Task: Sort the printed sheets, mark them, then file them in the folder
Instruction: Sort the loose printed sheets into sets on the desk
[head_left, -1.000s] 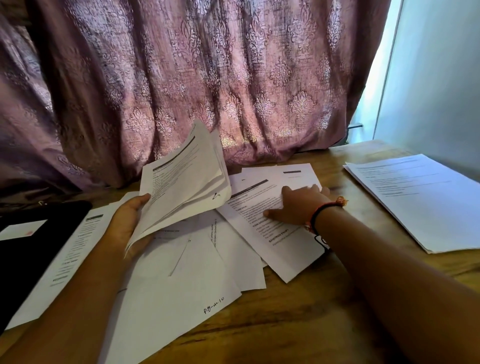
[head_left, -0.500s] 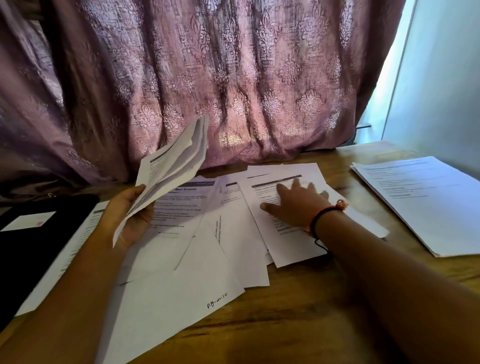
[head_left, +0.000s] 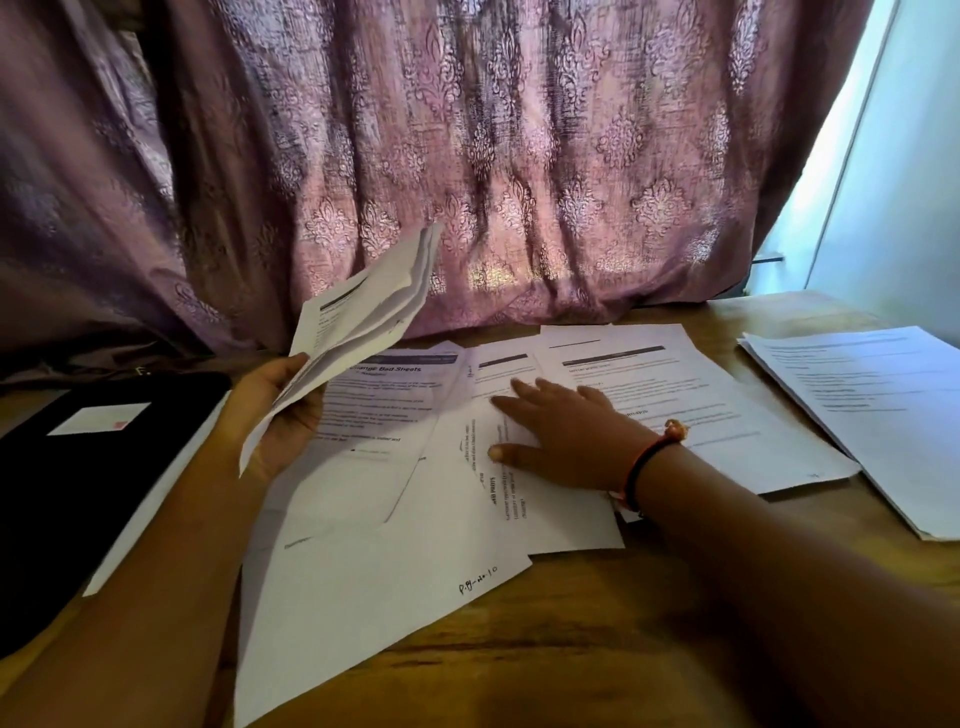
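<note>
Several loose printed sheets (head_left: 395, 519) lie fanned across the wooden table (head_left: 597, 649). My left hand (head_left: 275, 410) grips a small bundle of sheets (head_left: 363, 322), raised and tilted above the spread. My right hand (head_left: 561, 431), with a red and black wristband, lies flat with straight fingers on one loose sheet in the middle of the spread. One sheet near the front carries a handwritten mark at its corner (head_left: 478, 579). A black folder (head_left: 67, 493) with a white label lies at the left.
A neat stack of printed sheets (head_left: 872, 415) sits at the right of the table. A patterned mauve curtain (head_left: 467, 156) hangs right behind the table. A pale wall (head_left: 904, 182) rises at the far right.
My right hand has slid left across the spread, from the right-hand sheet onto the middle one. My left hand has tipped its bundle more upright, uncovering the sheet beneath.
</note>
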